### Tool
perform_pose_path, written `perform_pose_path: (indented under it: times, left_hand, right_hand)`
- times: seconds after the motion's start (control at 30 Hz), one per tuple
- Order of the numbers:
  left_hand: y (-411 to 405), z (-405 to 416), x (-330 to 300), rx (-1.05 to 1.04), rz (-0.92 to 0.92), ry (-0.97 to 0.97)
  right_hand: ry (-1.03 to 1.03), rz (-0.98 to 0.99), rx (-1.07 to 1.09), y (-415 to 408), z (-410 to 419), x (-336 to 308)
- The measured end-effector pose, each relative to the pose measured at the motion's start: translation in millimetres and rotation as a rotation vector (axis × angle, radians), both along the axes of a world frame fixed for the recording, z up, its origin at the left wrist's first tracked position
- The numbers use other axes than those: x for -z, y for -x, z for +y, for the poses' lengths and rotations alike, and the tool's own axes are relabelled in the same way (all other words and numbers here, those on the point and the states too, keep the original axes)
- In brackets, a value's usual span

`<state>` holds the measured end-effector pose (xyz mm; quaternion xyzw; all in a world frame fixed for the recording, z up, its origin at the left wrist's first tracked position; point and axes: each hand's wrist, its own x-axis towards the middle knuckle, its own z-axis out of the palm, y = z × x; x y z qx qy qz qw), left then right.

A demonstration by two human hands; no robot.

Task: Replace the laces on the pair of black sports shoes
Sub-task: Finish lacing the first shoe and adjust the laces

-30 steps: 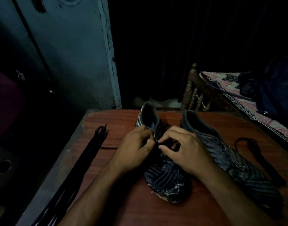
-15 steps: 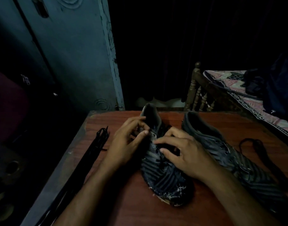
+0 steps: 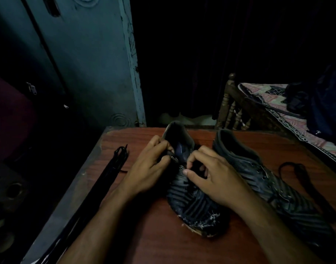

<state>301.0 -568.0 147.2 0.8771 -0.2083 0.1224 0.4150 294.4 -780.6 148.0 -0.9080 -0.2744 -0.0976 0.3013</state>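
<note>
Black shoe [image 3: 191,204] on bench [image 3: 129,235]: left hand [image 3: 150,172] pinches its collar, right hand [image 3: 216,178] pinches its lacing; dim light risks a missed eyelet.

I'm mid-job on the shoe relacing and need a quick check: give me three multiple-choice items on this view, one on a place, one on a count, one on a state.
1. Where does the long bundle of black laces lie?
A. Inside the right-hand shoe
B. Along the table's left edge
C. On the bed

2. How many shoes are on the table?
A. One
B. Two
C. Three

3. What are the hands doing?
A. Both work at the eyelets of the left-hand shoe
B. Both rest flat on the table
C. One lifts the right-hand shoe

Answers:
1 B, the bundle runs along the left edge, left of the left hand.
2 B, the left-hand shoe and the right-hand shoe lie side by side.
3 A, the left hand and the right hand have their fingers curled at its lacing area.
</note>
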Motion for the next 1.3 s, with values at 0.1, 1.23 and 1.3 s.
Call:
perform_pose_path:
  times: [0.1, 1.23, 1.3]
  left_hand:
    - [2, 0, -2, -0.002, 0.026, 0.051]
    - [-5, -1, 0, -0.343, -0.43, -0.238]
    - [-1, -1, -1, -0.394, -0.352, -0.171]
  right_hand:
    - [-0.057, 0.027, -0.02, 0, -1, 2]
    - [-0.121, 0.061, -0.161, 3, -1, 1]
    - [-0.118, 0.07, -0.192, 5, 2, 1]
